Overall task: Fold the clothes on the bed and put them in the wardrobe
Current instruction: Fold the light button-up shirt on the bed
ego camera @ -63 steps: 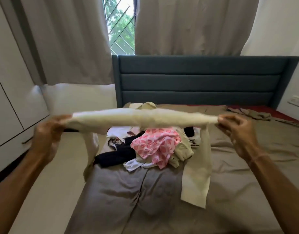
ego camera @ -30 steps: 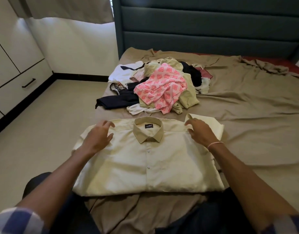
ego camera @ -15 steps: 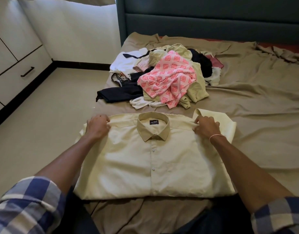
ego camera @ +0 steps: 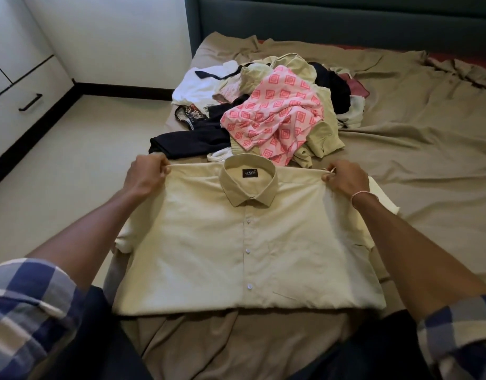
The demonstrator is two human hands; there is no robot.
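A cream button-up shirt [ego camera: 244,242] lies front side up on the bed [ego camera: 414,165], collar pointing away from me. My left hand [ego camera: 147,174] grips its left shoulder and my right hand [ego camera: 344,178] pinches its right shoulder, the shoulder edge pulled taut and raised a little. One sleeve end pokes out beyond my right wrist, another bunches at the shirt's lower left. Behind the shirt sits a pile of unfolded clothes [ego camera: 274,113] topped by a pink patterned garment.
White wardrobe [ego camera: 14,86] drawers with a black handle stand at the left across a strip of pale floor [ego camera: 80,160]. The dark upholstered headboard [ego camera: 332,26] closes the far end. Rumpled brown sheet covers the bed's right half.
The shirt went from being held stretched in the air to lying flat on the bed. My hands first rested on its shoulders, then closed on them and lifted the top edge.
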